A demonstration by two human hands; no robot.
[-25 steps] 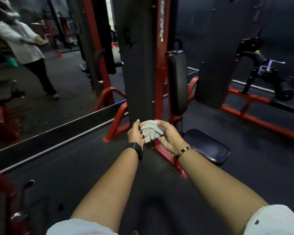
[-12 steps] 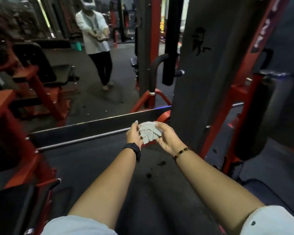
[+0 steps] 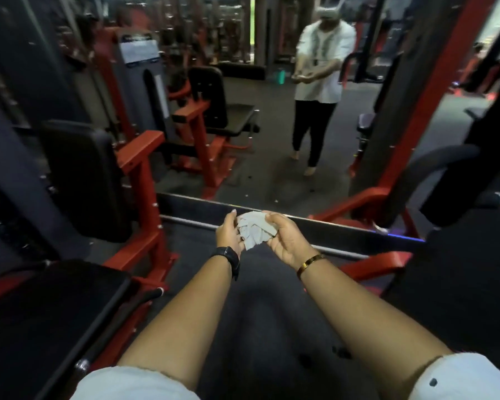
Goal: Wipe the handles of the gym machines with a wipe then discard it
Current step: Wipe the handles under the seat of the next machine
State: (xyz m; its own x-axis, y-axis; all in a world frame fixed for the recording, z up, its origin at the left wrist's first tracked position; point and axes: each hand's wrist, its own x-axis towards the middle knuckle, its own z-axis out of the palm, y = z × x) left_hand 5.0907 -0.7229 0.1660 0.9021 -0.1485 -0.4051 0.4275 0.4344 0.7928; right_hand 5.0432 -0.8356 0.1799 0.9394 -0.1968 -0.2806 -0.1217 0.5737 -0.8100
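A crumpled grey-white wipe (image 3: 254,228) sits between both of my hands, held out in front of me at arm's length. My left hand (image 3: 228,232), with a black watch on the wrist, grips its left side. My right hand (image 3: 286,241), with a gold bracelet, cups and holds its right side. A red-and-black gym machine (image 3: 139,180) with a black seat pad (image 3: 55,307) stands close on my left. No machine handle is plainly visible near my hands.
A wall mirror (image 3: 272,140) runs ahead, its dark lower frame just beyond my hands; it reflects a person in white top and dark trousers (image 3: 318,82). A red-framed machine upright (image 3: 410,134) rises on the right. Dark rubber floor (image 3: 260,313) lies under my arms.
The view has swung left: the grey upright has moved to the right edge and the left seat machine has come into sight. Both hands keep the wipe between them.
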